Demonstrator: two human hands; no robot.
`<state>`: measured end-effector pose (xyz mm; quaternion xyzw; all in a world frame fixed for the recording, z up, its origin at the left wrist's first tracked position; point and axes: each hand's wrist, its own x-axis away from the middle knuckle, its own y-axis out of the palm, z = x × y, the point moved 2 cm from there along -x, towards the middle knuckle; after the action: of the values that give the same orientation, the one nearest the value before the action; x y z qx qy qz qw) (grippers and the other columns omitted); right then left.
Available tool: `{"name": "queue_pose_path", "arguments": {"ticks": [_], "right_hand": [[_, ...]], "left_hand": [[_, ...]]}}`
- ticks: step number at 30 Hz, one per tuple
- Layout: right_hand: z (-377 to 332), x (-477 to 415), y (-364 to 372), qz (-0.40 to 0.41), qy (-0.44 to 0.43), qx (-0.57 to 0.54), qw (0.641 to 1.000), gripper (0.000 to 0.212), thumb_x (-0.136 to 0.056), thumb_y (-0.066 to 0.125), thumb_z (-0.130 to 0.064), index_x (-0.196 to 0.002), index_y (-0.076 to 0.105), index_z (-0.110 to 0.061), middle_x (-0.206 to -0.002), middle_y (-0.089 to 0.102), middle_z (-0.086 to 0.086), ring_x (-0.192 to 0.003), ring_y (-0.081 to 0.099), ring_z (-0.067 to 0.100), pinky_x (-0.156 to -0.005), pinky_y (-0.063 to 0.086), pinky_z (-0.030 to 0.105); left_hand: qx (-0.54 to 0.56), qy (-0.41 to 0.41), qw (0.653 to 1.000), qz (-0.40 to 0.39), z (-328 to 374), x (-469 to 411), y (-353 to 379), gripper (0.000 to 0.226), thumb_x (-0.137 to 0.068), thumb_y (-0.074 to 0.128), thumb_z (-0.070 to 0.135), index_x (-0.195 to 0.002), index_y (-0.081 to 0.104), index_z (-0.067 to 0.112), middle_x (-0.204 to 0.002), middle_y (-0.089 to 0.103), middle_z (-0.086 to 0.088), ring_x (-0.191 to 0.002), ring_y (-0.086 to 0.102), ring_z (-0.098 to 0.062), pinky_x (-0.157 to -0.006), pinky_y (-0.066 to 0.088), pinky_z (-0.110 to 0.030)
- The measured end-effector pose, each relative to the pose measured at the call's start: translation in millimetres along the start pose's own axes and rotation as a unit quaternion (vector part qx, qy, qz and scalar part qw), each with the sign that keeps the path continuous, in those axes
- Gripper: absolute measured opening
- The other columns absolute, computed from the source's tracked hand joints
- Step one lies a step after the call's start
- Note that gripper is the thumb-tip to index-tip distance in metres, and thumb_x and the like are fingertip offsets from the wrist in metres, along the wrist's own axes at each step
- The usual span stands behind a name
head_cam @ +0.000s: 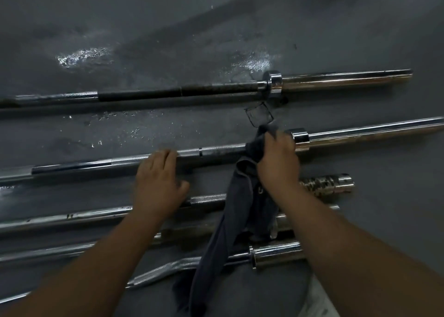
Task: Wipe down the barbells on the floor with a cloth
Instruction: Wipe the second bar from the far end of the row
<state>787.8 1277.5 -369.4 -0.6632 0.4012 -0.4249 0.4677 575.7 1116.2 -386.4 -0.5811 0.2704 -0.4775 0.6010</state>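
The right hand point(276, 158) is clutching the dark cloth point(237, 211) around the shaft of the 2nd barbell point(216, 149) from the far side, just beside its chrome collar point(300, 137). The left hand point(156, 175) is resting with relaxed fingers on the same shaft. To wipe well, I think the cloth should be closing fully around the knurling while the left hand is stopping the bar from rolling. No container is showing.
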Motion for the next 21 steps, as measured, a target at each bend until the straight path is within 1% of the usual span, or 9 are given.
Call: {"name": "queue_pose_path", "arguments": {"ticks": [3,5,7,9,12,15,16,19,21], "right_hand": [[-48,27,18,-0.061,-0.109,-0.055,0.991,0.063,-0.080,0.059,-0.009,-0.141,0.047,-0.017,-0.148,0.038,0.007,-0.139,0.030,0.028,-0.107,0.040,0.041],[-65,28,22,-0.093,-0.146,-0.087,0.981,0.066,-0.081,0.060,-0.011,-0.144,0.046,-0.021,-0.151,0.036,0.005,-0.141,0.027,0.026,-0.109,0.035,0.039],[-58,14,17,-0.103,-0.142,-0.077,0.981,0.064,-0.082,0.058,-0.011,-0.144,0.047,-0.023,-0.150,0.037,0.004,-0.138,0.031,0.026,-0.107,0.039,0.040],[-35,1,12,-0.077,-0.079,-0.057,0.992,0.059,-0.084,0.056,-0.009,-0.142,0.048,-0.021,-0.149,0.037,0.006,-0.136,0.034,0.028,-0.103,0.045,0.042],[0,-14,1,0.015,0.037,-0.022,0.999,0.053,-0.086,0.061,-0.009,-0.138,0.051,-0.016,-0.151,0.031,0.010,-0.136,0.032,0.032,-0.097,0.047,0.043],[8,-30,-6,0.046,0.073,-0.009,0.996,0.052,-0.083,0.066,-0.011,-0.134,0.052,-0.015,-0.147,0.032,0.012,-0.130,0.033,0.033,-0.093,0.049,0.041],[6,-34,-7,0.031,0.078,-0.006,0.996,0.055,-0.083,0.066,-0.013,-0.136,0.050,-0.015,-0.146,0.031,0.012,-0.130,0.032,0.033,-0.093,0.049,0.041],[-5,-50,-6,-0.055,0.068,-0.035,0.996,0.071,-0.088,0.063,-0.023,-0.151,0.031,-0.015,-0.152,0.019,0.012,-0.134,0.031,0.033,-0.099,0.044,0.039],[-9,-65,-10,-0.095,0.051,-0.052,0.993,0.072,-0.087,0.065,-0.031,-0.149,0.031,-0.016,-0.152,0.017,0.012,-0.129,0.040,0.035,-0.097,0.045,0.039]], "left_hand": [[-0.001,-0.020,1.000,-0.002,14,7,12,0.083,-0.079,0.038,0.054,-0.144,0.041,0.004,-0.147,0.041,-0.022,-0.137,0.036,-0.039,-0.117,0.023,-0.049],[0.004,-0.027,0.999,-0.019,16,7,22,0.089,-0.084,0.027,0.060,-0.153,0.025,0.005,-0.159,0.024,-0.020,-0.149,0.016,-0.035,-0.121,0.008,-0.048],[0.014,-0.022,0.999,-0.027,12,5,28,0.091,-0.086,0.020,0.064,-0.158,0.010,0.009,-0.165,0.005,-0.012,-0.152,-0.003,-0.027,-0.121,-0.003,-0.044],[0.013,-0.014,1.000,-0.023,6,-3,29,0.090,-0.086,0.020,0.064,-0.158,0.007,0.012,-0.166,0.000,-0.009,-0.152,-0.007,-0.024,-0.120,-0.006,-0.042],[0.002,-0.013,0.999,-0.030,1,-25,23,0.090,-0.083,0.021,0.066,-0.157,0.015,0.015,-0.165,0.010,-0.008,-0.152,0.001,-0.024,-0.120,-0.005,-0.041],[0.006,-0.019,0.999,-0.032,-3,-61,10,0.089,-0.075,0.023,0.069,-0.150,0.031,0.021,-0.157,0.031,-0.005,-0.144,0.023,-0.026,-0.117,0.008,-0.043],[0.008,-0.017,0.999,-0.030,-6,-73,5,0.089,-0.073,0.024,0.069,-0.148,0.034,0.022,-0.154,0.034,-0.004,-0.141,0.029,-0.026,-0.115,0.012,-0.043],[0.001,-0.003,1.000,-0.014,-12,-93,-2,0.085,-0.073,0.033,0.063,-0.145,0.041,0.019,-0.148,0.045,-0.009,-0.133,0.042,-0.031,-0.114,0.023,-0.047],[-0.019,0.006,1.000,-0.012,-13,-100,-5,0.086,-0.071,0.033,0.063,-0.142,0.046,0.015,-0.141,0.052,-0.013,-0.128,0.046,-0.033,-0.113,0.024,-0.046]]}}
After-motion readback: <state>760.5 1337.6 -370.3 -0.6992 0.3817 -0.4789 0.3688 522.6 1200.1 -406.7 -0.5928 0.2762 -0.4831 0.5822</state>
